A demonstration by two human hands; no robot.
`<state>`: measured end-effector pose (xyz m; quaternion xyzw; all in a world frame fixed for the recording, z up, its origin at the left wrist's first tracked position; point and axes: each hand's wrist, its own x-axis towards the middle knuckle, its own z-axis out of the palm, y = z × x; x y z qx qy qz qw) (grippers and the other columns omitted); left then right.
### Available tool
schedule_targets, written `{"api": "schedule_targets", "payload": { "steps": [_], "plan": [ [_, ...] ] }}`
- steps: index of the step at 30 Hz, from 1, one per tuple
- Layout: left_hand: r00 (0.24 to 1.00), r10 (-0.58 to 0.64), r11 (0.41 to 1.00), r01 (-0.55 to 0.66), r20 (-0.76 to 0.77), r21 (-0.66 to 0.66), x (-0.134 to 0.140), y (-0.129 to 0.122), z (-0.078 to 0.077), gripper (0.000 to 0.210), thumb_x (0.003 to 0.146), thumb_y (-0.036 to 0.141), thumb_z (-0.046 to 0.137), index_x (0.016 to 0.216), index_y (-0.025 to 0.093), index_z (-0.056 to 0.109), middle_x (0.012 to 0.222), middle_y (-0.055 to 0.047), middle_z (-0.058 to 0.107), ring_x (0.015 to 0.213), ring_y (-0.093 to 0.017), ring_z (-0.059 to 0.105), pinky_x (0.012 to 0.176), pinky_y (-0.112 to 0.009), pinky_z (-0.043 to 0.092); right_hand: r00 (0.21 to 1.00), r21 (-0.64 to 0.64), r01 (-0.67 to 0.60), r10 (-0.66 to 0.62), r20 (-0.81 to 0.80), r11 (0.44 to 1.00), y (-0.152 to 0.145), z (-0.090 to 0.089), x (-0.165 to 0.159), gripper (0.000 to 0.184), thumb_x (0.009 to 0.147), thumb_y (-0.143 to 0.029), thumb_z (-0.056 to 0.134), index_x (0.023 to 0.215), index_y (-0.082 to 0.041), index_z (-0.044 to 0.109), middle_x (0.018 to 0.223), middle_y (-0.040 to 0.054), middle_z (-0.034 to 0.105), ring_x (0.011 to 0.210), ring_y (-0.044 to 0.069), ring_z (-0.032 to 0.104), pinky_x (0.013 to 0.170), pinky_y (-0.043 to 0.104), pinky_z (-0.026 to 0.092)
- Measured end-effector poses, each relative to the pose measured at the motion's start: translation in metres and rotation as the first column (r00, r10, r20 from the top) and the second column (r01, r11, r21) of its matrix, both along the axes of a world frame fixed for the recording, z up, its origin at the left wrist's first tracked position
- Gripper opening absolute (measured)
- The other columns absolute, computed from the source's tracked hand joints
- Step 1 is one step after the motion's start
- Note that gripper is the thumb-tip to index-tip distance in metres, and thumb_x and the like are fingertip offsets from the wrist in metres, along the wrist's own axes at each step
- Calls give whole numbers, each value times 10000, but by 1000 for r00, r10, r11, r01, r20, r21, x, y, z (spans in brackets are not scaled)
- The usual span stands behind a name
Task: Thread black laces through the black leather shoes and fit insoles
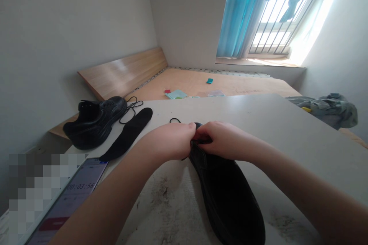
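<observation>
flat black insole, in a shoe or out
Out: the flat black insole lies on the white tabletop, beside the black leather shoe at left.

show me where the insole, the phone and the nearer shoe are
insole [129, 134]: head view, middle of its dark upper face
phone [70, 201]: head view, on its screen
nearer shoe [231, 191]: head view, on the dark lining inside its opening
</observation>
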<state>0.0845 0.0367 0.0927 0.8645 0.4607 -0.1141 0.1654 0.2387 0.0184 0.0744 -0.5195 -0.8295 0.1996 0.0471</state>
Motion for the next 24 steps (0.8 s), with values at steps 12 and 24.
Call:
{"api": "schedule_targets", "payload": {
  "steps": [12,24],
  "plan": [
    [987,24,998,-15,161,-55,0,1,19,287,851,378,403,908,215,632,849,-29,674,713,-178,583,602,-270,394,880,-32,91,-95,-466,995,20,14,30,180,838,-340,537,817,-164,567,666,-33,452,590,89,380,517,224,311],
    [859,109,986,-159,500,58,-11,18,15,353,832,479,477,756,191,666,589,17,540,528,-120,442,491,-261,275,727,-207,148,-248,-640,967,26,1,22,281,918,-412,442,789,-169,500,635,-52,416,532,57,357,480,188,287]
  ]
}}
